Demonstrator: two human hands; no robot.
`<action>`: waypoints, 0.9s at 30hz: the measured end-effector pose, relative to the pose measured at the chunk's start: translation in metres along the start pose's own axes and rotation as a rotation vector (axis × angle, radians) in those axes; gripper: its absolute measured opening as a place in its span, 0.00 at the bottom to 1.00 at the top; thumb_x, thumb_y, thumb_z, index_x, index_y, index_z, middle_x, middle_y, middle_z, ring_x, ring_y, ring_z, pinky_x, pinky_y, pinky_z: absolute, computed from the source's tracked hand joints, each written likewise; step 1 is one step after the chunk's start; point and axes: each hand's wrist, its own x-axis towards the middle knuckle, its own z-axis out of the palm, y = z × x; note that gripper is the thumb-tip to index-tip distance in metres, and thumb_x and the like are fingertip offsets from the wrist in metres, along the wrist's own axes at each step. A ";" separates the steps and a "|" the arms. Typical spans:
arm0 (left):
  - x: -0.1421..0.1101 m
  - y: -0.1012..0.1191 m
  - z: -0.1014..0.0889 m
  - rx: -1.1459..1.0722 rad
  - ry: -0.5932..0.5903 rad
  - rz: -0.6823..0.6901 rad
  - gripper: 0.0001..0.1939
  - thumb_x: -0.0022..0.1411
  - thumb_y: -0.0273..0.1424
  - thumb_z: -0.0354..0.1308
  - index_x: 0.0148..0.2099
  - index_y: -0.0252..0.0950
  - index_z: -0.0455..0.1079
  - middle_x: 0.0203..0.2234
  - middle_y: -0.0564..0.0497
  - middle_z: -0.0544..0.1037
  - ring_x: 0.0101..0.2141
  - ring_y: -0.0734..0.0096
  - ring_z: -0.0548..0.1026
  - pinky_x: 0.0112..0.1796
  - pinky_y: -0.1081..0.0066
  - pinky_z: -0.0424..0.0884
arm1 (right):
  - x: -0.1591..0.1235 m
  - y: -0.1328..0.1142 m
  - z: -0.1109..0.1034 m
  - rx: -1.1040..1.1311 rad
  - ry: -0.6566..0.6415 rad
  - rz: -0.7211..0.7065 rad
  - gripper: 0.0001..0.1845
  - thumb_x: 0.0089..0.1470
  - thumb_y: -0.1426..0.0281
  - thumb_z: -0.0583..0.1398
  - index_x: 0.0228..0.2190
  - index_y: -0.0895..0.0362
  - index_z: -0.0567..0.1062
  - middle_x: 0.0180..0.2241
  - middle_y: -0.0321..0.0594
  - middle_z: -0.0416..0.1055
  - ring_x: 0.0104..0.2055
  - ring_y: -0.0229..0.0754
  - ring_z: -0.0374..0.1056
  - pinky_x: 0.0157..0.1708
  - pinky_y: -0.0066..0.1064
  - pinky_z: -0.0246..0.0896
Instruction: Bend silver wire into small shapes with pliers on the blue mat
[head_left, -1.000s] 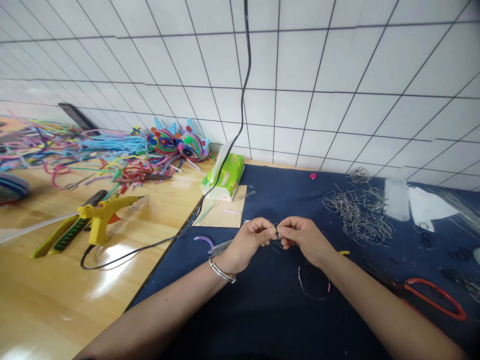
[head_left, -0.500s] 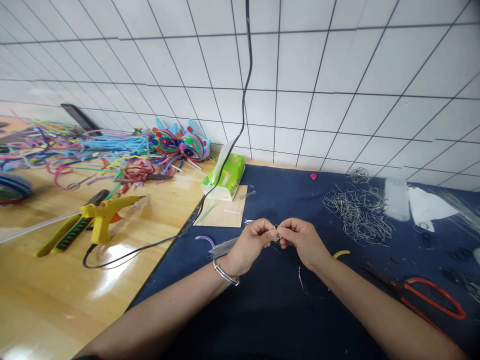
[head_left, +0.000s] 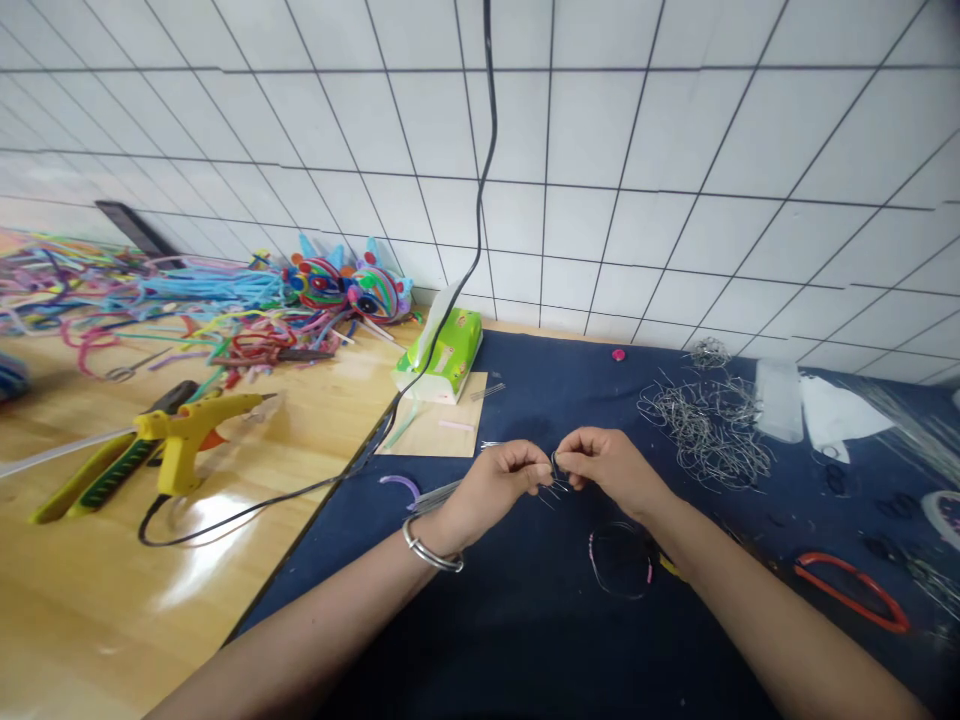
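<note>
Over the dark blue cloth [head_left: 480,640], my left hand [head_left: 504,482] pinches a thin wire [head_left: 550,492] between thumb and fingertips. Facing it, my right hand [head_left: 604,465] is closed in a pinch on the same wire, which shows a small curl between the hands. Fine wire ends stick out below the fingertips. Under my right wrist lies a wire ring [head_left: 595,568] with pink bits on it, beside a yellow curved piece [head_left: 670,567] partly hidden by the forearm. A purple curved piece [head_left: 401,487] and a bundle of straight wires [head_left: 435,497] lie by my left wrist.
On the wooden table at left are a yellow glue gun [head_left: 180,450], pliers [head_left: 112,480] and colourful fuzzy stems [head_left: 217,290]. A green tissue pack [head_left: 457,350] stands at the back. Tangled wire [head_left: 705,425] and red-handled scissors [head_left: 855,590] lie right. A black cord [head_left: 480,215] hangs down.
My hands have drawn slightly apart, with wire ends now showing below the fingers. The view has shifted a little, and more of the wire ring under my right wrist shows.
</note>
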 end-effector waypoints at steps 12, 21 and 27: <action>0.011 -0.006 -0.060 0.817 0.102 0.232 0.07 0.58 0.27 0.51 0.35 0.37 0.70 0.30 0.51 0.73 0.33 0.70 0.70 0.37 0.70 0.65 | -0.001 0.001 -0.004 -0.760 -0.092 -0.117 0.10 0.50 0.69 0.54 0.25 0.53 0.76 0.30 0.34 0.73 0.32 0.36 0.66 0.33 0.27 0.56; 0.018 -0.017 -0.066 1.113 0.106 0.260 0.05 0.57 0.26 0.52 0.34 0.36 0.70 0.28 0.49 0.70 0.35 0.67 0.68 0.38 0.68 0.63 | 0.003 0.004 -0.002 -0.778 -0.053 -0.127 0.12 0.52 0.66 0.53 0.28 0.53 0.76 0.30 0.36 0.73 0.33 0.39 0.66 0.33 0.28 0.57; 0.020 -0.014 -0.064 1.138 0.096 0.266 0.06 0.57 0.24 0.50 0.31 0.35 0.68 0.27 0.49 0.70 0.34 0.67 0.67 0.37 0.69 0.62 | 0.005 0.008 -0.002 -0.774 -0.045 -0.119 0.12 0.52 0.65 0.53 0.27 0.53 0.76 0.29 0.36 0.73 0.32 0.39 0.66 0.32 0.28 0.56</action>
